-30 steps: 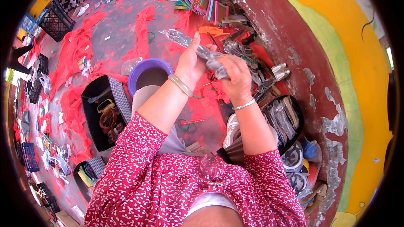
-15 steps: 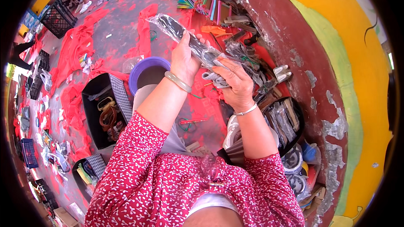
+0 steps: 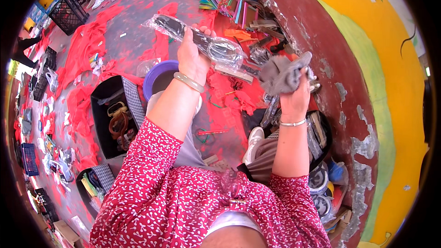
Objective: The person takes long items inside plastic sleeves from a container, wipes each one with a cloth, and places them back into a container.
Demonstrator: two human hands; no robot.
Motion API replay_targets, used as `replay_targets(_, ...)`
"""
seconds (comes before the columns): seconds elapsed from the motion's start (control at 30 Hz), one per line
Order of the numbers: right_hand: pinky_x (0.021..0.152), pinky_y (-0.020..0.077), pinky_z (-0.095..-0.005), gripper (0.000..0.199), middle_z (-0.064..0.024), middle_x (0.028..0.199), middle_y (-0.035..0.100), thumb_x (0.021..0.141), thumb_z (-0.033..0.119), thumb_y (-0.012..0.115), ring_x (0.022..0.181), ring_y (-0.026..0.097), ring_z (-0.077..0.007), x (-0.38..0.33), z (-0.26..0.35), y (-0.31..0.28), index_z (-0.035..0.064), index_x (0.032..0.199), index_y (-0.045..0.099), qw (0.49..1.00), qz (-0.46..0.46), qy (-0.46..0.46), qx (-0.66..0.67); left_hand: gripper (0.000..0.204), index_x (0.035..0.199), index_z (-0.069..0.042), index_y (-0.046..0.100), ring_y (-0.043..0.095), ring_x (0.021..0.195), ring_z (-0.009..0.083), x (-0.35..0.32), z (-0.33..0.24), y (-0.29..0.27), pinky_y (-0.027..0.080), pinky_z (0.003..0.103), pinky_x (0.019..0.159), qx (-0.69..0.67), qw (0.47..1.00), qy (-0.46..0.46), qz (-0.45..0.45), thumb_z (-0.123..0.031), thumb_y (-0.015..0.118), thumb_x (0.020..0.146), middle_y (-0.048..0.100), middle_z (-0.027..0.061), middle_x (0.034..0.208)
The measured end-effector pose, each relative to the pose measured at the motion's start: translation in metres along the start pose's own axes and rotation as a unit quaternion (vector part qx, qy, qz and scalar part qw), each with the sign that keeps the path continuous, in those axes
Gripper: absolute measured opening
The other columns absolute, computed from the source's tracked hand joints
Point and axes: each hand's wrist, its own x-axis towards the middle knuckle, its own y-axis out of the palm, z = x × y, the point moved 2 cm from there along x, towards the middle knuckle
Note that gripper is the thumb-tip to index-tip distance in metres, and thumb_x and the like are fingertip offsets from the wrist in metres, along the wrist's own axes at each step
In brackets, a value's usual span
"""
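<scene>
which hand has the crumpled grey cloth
The right hand: its fingers grip the grey cloth, whereas the left hand holds the long dark item in clear plastic.

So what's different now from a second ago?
The right hand, holding the grey cloth, has moved away from the plastic-wrapped black item, out to the right. The left hand, slightly farther left, still holds that item. The purple basin stays on the floor.
</scene>
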Motion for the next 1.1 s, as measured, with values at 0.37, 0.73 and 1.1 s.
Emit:
replay_targets(0.37, 0.078, 0.0429, -0.0234, 0.021, -0.002, 0.095, 0.059, 0.091, 0.014, 0.053, 0.086, 0.051, -0.008, -0.02, -0.065, 0.033, -0.0028, 0.104, 0.057, 0.962, 0.01, -0.033, -0.273, 0.026, 0.106, -0.003, 0.047, 0.057, 0.08, 0.0262, -0.034, 0.048, 0.002, 0.05, 0.043, 0.077, 0.043, 0.994, -0.104, -0.012, -0.026, 0.044, 0.094, 0.056, 0.0117, 0.086)
replay_targets(0.73, 0.07, 0.0527, -0.0424, 0.044, -0.0118, 0.1, 0.06, 0.091, 0.038, 0.046, 0.091, 0.06, -0.026, -0.022, -0.066, 0.019, 0.0013, 0.116, 0.048, 0.986, 0.096, 0.119, 0.068, 0.027, 0.093, -0.001, 0.051, 0.057, 0.076, 0.0266, -0.019, 0.04, -0.004, 0.05, 0.041, 0.07, 0.01, 0.981, -0.193, -0.009, -0.027, 0.042, 0.094, 0.057, 0.0108, 0.079)
replay_targets(1.1, 0.091, 0.0445, -0.041, 0.037, -0.0109, 0.118, 0.052, 0.096, 0.029, 0.04, 0.108, 0.053, -0.0236, -0.024, -0.053, 0.044, 0.0037, 0.122, 0.044, 0.975, -0.001, 0.196, 0.103, 0.025, 0.101, -0.004, 0.044, 0.053, 0.07, 0.0225, -0.016, 0.023, 0.001, 0.048, 0.041, 0.072, 0.012, 0.999, -0.002, -0.034, -0.027, 0.038, 0.096, 0.054, 0.0114, 0.078)
